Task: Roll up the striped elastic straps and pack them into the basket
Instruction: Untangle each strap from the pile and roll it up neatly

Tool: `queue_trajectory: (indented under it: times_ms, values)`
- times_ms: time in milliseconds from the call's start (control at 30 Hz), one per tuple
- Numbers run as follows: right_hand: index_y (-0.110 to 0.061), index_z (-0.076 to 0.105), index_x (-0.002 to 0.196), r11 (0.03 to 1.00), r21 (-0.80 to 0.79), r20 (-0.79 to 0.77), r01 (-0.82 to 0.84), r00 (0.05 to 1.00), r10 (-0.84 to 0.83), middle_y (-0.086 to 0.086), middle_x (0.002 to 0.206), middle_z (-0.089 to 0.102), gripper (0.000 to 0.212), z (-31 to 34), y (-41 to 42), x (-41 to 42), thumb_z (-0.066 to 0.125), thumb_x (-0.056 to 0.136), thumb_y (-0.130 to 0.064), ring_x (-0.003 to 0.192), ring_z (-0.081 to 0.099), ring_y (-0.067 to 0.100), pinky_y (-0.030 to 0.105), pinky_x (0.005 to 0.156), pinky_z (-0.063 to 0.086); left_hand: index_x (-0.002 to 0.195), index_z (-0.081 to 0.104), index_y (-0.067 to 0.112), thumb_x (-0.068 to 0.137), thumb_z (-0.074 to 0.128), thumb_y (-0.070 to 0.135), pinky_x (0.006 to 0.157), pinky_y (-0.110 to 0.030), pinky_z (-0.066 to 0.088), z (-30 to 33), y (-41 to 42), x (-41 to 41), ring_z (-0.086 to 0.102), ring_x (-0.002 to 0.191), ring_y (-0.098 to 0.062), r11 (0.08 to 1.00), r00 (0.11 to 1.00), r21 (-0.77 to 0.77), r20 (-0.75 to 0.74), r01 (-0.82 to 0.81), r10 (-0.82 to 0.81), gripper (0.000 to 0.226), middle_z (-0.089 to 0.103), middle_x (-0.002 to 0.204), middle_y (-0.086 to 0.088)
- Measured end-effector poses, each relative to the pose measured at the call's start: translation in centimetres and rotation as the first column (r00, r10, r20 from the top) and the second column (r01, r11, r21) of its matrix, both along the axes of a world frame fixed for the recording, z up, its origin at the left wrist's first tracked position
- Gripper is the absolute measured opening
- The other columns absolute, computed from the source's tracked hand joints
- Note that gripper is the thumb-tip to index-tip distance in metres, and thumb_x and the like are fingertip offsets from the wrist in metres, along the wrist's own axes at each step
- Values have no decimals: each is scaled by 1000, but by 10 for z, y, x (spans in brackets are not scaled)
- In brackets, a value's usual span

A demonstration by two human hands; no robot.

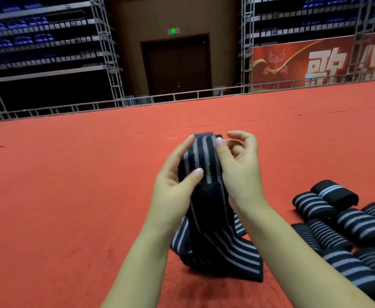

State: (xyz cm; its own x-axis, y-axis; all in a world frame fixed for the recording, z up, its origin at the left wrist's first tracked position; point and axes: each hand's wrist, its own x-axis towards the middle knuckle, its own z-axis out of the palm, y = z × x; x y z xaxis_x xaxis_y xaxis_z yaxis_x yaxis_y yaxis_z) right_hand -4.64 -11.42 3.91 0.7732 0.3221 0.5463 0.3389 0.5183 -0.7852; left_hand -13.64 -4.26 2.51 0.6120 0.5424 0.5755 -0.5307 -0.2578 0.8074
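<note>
Striped elastic strap (201, 165) sits between both hands, held up above the red carpet (71, 185) — the left hand (173, 185) cups the wound part from its side, thumb pressed across the stripes, while the right hand (237, 172) presses its thumb along the other edge, its remaining fingers loosely curled behind. Stripes run up and away from the person, so the roll's axis seems to lie across, hand to hand. Its loose tail (222, 252) hangs down onto the carpet. Finished rolls (342, 223) lie well off to the right; no basket is in view.
</note>
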Motion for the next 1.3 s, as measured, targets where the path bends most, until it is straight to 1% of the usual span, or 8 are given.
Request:
queue_trajectory:
  times_ms: [200, 467, 567, 667, 833, 933, 1167, 1300]
  values:
    - [-52, 16, 139, 908, -285, 173, -308, 915, 365, -4, 97, 73, 64, -15, -23, -3, 56, 90, -42, 83, 71, 19, 36, 77, 55, 100, 71, 24, 88, 58, -10, 82, -33, 57, 60, 19, -6, 65, 88, -16, 995, 991, 7, 86, -99, 98, 38, 70, 89, 3]
    - [-65, 16, 136, 994, 40, 278, -98, 957, 84, 18, 76, 63, 77, 2, -14, -4, 56, 91, -17, 67, 54, 31, 44, 70, 51, 147, 33, 34, 92, 64, 21, 94, -32, 53, 77, 30, 16, 63, 115, -17, 993, 997, 102, -63, 54, -48, 64, 63, 128, -1]
    - [-58, 17, 140, 995, 99, 194, -31, 981, 11, 31, 82, 59, 72, 10, -9, 5, 54, 95, -16, 71, 56, 29, 49, 76, 53, 151, 13, 43, 82, 63, 30, 87, -23, 53, 42, 19, 9, 65, 109, -5, 985, 983, 107, -140, 136, -120, 87, 70, 109, 24]
    - [-44, 21, 146, 997, 68, 45, 32, 998, -35, 12, 73, 60, 63, 11, -2, 24, 53, 98, -18, 69, 58, 17, 41, 74, 54, 148, 7, 50, 85, 70, 20, 98, -10, 41, -3, 8, -1, 46, 122, 17, 974, 962, 167, -250, 155, -111, 94, 45, 125, 49]
    - [-40, 19, 148, 967, -156, 17, -204, 978, 209, 2, 96, 71, 68, -6, 3, 36, 58, 96, -19, 96, 68, 16, 38, 93, 51, 153, 4, 44, 88, 65, -5, 88, -18, 50, -40, 12, 2, 60, 117, 0, 995, 962, -32, -256, 92, -97, 101, 61, 124, 27]
    - [-47, 31, 140, 899, -356, 129, -256, 939, 318, 1, 133, 57, 67, -28, 5, 28, 63, 90, -16, 122, 56, 14, 39, 107, 43, 150, 2, 50, 88, 63, -7, 84, -26, 55, -32, 18, 4, 65, 112, -11, 994, 978, -97, -196, 55, -73, 104, 66, 123, 12]
    - [-30, 44, 137, 955, -269, -15, -126, 992, 127, 1, 132, 53, 52, -34, 16, 42, 55, 94, -2, 113, 58, 15, 28, 93, 50, 147, -12, 51, 86, 68, -3, 86, -39, 57, -44, 11, -5, 69, 104, -25, 972, 907, -174, -363, 158, -213, 114, 70, 117, -9]
    - [-26, 40, 140, 975, -199, -158, -100, 985, 69, 9, 130, 55, 56, -29, 22, 63, 53, 93, 2, 106, 62, 20, 39, 93, 53, 151, -5, 48, 94, 55, -5, 82, -41, 57, -66, 10, -16, 71, 93, -23, 942, 866, -292, -414, 165, -280, 98, 75, 105, -6]
